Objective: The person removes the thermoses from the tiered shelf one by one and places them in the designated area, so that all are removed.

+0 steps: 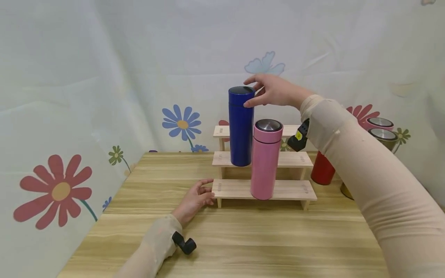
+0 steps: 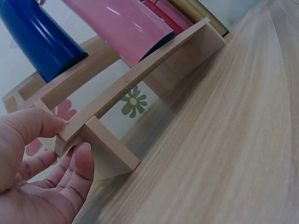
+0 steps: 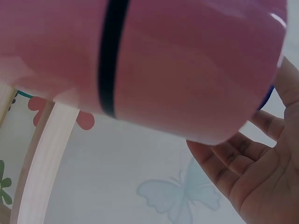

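A blue thermos (image 1: pixel 240 131) stands upright on the middle step of a three-step wooden stand (image 1: pixel 232 189). In front of it, a pink thermos (image 1: pixel 265 162) with a steel-topped lid stands on the bottom step. My right hand (image 1: pixel 274 90) is at the blue thermos's lid, its fingers loosely spread and the thumb overlapping the upper side. Whether it touches the thermos is unclear; in the right wrist view the pink thermos (image 3: pixel 187 60) hides much of the blue one. My left hand (image 2: pixel 42 172) pinches the left end of the bottom step, thumb above and fingers below.
Right of the stand are a red thermos (image 1: pixel 322 170), a gold one (image 1: pixel 384 137) and another pink one (image 1: pixel 380 122), partly behind my right arm. A flower-printed cloth (image 1: pixel 121 77) hangs behind the wooden table (image 1: pixel 264 247).
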A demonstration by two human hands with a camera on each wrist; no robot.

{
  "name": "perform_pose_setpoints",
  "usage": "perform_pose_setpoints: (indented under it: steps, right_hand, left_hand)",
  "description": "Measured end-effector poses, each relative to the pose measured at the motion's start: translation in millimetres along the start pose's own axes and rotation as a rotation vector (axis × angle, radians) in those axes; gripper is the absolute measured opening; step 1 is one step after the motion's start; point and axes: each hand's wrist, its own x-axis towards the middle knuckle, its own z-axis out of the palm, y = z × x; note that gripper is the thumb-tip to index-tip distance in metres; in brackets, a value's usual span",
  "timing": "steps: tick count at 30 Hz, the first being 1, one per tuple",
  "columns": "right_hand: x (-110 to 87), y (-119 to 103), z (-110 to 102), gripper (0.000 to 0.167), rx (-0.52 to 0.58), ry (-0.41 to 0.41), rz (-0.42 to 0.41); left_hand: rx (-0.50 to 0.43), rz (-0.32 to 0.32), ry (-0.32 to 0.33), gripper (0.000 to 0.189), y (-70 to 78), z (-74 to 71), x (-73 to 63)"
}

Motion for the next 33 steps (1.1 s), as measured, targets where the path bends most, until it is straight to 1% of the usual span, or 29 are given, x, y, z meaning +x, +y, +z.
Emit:
perform_pose_setpoints:
  steps: [7,15,20,33]
  right_hand:
    - [1.8,2.6,2.6,0.075,0.011,-0.006,-0.01]
    - [4.3,3.4,5.1,0.075,0.028,0.02,-0.029]
    - [4.9,4.9,4.8,0.075,0.045,0.042,-0.037]
    - [3.3,11.2,8.4,0.074,0.073,0.106,-0.038]
  left_hand:
    - [0.005,0.004,-0.002,0.058,0.0,0.2,2.5]
    - [0.013,0.0,-0.014,0.057,-2.1,-1.0,4.9]
    - [0.012,0.003,-0.011,0.057,-2.6,-0.5,6.3]
    - [0.005,0.011,-0.009,0.056,-5.4,0.3,7.9]
